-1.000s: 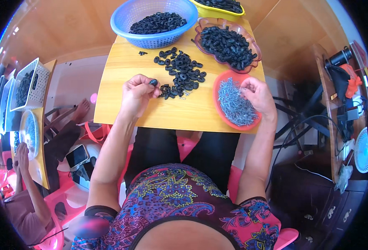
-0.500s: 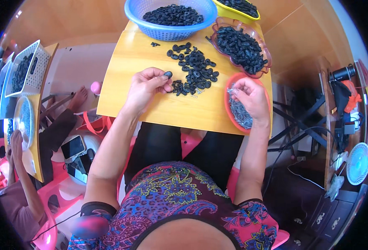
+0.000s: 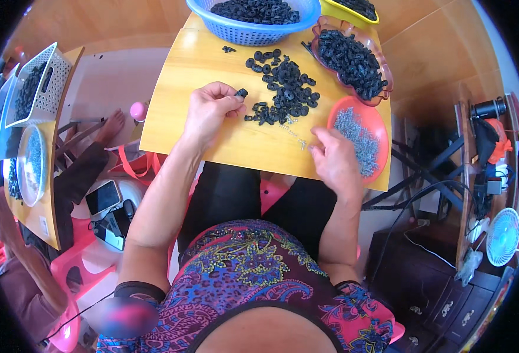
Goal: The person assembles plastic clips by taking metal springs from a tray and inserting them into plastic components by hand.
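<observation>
My left hand pinches a small black plastic part between thumb and fingertips, just above the wooden table. To its right lies a loose spread of black ring-shaped and stubby parts. A few small silver screws are strewn on the wood at the near edge of that spread. My right hand is over the table beside them, thumb and forefinger apart with nothing visible between them. Right next to it stands an orange-red oval dish with many silver screws in it.
A blue basket of black parts stands at the far edge, beside a yellow basket. A scalloped pink tray holds more black pieces. On the left, another person's arm is near a side table. A small fan stands far right.
My right hand has moved left out of the orange-red dish, and more silver screws now lie on the wood. My left hand still holds the black part. The whole view has shifted slightly.
</observation>
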`<action>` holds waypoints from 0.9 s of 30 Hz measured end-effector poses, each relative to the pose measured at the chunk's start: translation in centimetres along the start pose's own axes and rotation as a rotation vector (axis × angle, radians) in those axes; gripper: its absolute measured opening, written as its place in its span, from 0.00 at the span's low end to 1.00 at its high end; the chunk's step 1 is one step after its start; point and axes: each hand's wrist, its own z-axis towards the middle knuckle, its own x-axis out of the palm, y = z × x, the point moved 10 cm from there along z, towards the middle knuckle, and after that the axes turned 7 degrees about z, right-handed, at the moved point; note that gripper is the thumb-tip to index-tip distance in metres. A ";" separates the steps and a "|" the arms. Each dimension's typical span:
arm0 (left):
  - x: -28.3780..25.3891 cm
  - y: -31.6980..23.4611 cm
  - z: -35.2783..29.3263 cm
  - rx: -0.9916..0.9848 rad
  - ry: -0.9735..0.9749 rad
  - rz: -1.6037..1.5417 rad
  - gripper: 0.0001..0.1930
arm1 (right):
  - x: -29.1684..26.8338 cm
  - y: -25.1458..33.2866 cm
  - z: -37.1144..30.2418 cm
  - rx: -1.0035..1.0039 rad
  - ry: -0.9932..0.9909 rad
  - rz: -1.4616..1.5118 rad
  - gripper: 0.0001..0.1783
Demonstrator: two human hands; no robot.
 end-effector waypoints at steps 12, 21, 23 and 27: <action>0.4 -0.4 0.0 0.047 0.056 -0.095 0.07 | 4.1 2.1 0.3 -0.162 -0.082 -0.018 0.07; 3.3 -0.2 -1.0 -0.044 0.294 -0.375 0.06 | 2.1 5.2 1.9 -0.192 -0.178 0.438 0.06; 4.2 -0.1 -1.5 -0.068 0.375 -0.463 0.08 | 2.1 5.4 2.5 -0.179 -0.195 0.525 0.06; 4.9 -0.6 -2.0 -0.049 0.386 -0.435 0.13 | 2.0 5.6 3.2 -0.133 -0.246 0.724 0.06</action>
